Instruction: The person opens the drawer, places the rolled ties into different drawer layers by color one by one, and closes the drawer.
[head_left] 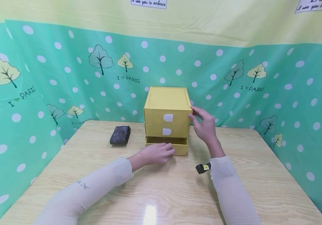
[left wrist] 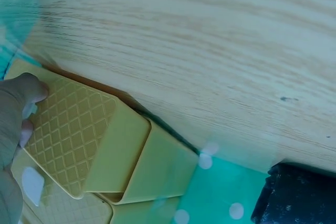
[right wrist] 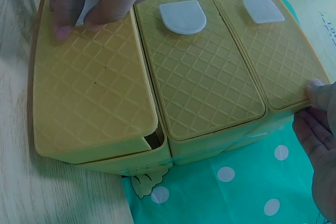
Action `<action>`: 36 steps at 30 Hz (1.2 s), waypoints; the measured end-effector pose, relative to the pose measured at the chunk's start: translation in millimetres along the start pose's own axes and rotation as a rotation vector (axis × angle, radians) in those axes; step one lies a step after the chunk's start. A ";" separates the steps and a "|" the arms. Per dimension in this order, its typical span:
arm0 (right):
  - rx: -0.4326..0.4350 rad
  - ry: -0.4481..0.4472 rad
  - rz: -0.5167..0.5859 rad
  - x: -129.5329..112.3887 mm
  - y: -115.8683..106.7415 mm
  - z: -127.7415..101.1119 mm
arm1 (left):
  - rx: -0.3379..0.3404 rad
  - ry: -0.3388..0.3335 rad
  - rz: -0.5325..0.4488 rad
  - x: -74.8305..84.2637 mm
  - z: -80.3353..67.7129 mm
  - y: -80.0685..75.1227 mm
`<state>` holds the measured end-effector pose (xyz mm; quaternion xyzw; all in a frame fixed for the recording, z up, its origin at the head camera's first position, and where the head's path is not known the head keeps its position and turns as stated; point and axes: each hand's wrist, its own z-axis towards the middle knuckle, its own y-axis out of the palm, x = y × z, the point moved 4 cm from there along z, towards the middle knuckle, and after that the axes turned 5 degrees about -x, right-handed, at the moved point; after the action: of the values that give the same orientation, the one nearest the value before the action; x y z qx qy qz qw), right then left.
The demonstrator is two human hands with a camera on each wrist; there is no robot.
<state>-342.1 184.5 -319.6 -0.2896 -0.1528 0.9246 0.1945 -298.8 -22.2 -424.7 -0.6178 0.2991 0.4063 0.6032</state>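
Note:
A yellow three-tier drawer box point(head_left: 168, 97) stands on the table, with white rounded handles on its quilted fronts. Its bottom drawer point(head_left: 181, 150) is pulled partway out, and the inside shows as a dark gap from above. My left hand point(head_left: 154, 154) pinches that drawer's white handle point(right wrist: 90, 4), fingers mostly covering it. At the top drawer's right edge, my right hand point(head_left: 205, 126) grips the box, thumb on the front and fingers along the side point(right wrist: 314, 129). The two upper drawers are closed, their handles point(right wrist: 184, 17) uncovered.
A dark patterned wallet-like pouch point(head_left: 120, 135) lies left of the box on the wooden table point(head_left: 93, 175). Behind stands a green dotted cloth point(head_left: 178, 62) close to the box's back. A small black device point(head_left: 203, 168) sits at the right cuff.

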 end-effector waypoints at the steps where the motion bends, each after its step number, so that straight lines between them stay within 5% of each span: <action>1: -0.001 0.000 0.002 0.1 0.1 0.2 | -0.002 0.001 -0.002 0.1 -0.1 -0.3; 21: 0.024 -0.009 0.022 -0.4 1.5 0.4 | -0.039 0.037 0.008 4.6 0.3 -10.4; 36: 0.021 -0.015 0.017 -38.7 -4.1 2.3 | 0.007 0.054 0.021 9.0 -2.1 -22.2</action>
<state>-313.1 170.4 -297.8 -0.2818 -0.1421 0.9300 0.1885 -275.0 -21.1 -421.4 -0.6232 0.3230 0.3945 0.5929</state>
